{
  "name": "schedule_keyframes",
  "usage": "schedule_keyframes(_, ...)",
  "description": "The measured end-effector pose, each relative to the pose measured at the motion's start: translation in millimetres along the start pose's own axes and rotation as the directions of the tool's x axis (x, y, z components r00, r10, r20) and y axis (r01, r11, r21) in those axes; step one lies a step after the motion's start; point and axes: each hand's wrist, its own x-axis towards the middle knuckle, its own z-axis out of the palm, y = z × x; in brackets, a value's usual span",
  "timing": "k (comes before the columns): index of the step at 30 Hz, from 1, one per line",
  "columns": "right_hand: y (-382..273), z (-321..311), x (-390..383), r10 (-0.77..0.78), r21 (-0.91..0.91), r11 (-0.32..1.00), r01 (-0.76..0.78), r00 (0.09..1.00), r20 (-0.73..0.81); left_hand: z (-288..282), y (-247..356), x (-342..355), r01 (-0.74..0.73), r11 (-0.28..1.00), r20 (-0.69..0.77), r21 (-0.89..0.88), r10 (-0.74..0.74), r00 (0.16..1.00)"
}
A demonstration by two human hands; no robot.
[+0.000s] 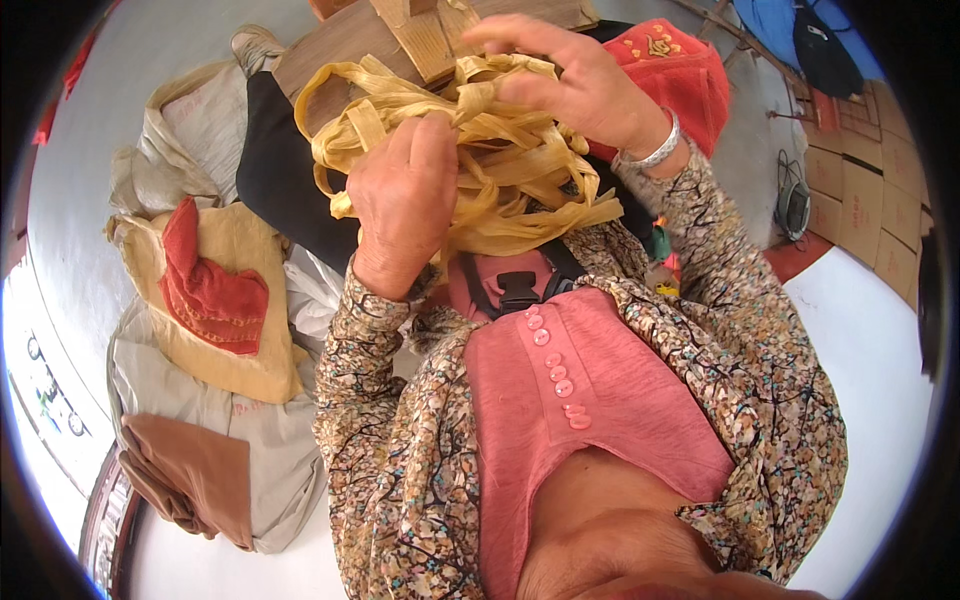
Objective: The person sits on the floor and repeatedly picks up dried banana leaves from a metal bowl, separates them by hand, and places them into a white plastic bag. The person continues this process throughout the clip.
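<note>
A loose bundle of flat yellow strips (520,215), like straw ribbon or raffia, lies heaped over my lap. My left hand (405,195) is closed at the near left of the bundle, its fingers pinching a strip. Just past those fingertips, a thick loop or knot of strip (476,100) stands up from the heap. My right hand (590,90) is raised over the far right side, with a silver bracelet on its wrist. Its thumb and fingers are spread and slightly blurred, and the thumb is close to the knot.
A wooden board (330,50) with an upright wood block (418,45) stands just beyond the strips. Red cloth (680,85) lies at the right. Sacks (215,290) with a red cloth piece (210,290) and brown cloth (190,475) are at my left. Cardboard boxes (860,200) are stacked far right.
</note>
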Motion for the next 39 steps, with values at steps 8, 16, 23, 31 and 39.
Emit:
schedule_keyframes(8,-14,-17,5,-0.221,-0.518,0.739,0.432,0.88,0.42,-8,7,18,0.301,0.831,0.338,-0.467,-0.147,0.93)
schedule_keyframes(16,10,-24,10,0.264,-0.124,0.963,-0.238,0.926,0.27,2,-27,38,0.473,0.683,0.421,-0.557,-0.259,0.869)
schedule_keyframes(23,67,-15,40,0.185,-0.188,0.964,-0.185,0.983,-0.021,40,-76,69,0.511,0.644,0.413,-0.57,-0.314,0.855)
schedule_keyframes(31,109,4,37,0.14,-0.205,0.966,-0.155,0.986,-0.086,75,-94,67,0.468,0.744,0.307,-0.476,-0.358,0.882)
schedule_keyframes(39,113,-18,8,-0.009,-0.757,0.651,-0.051,0.997,-0.075,59,-86,59,0.432,0.901,0.158,0.042,-0.433,0.887)
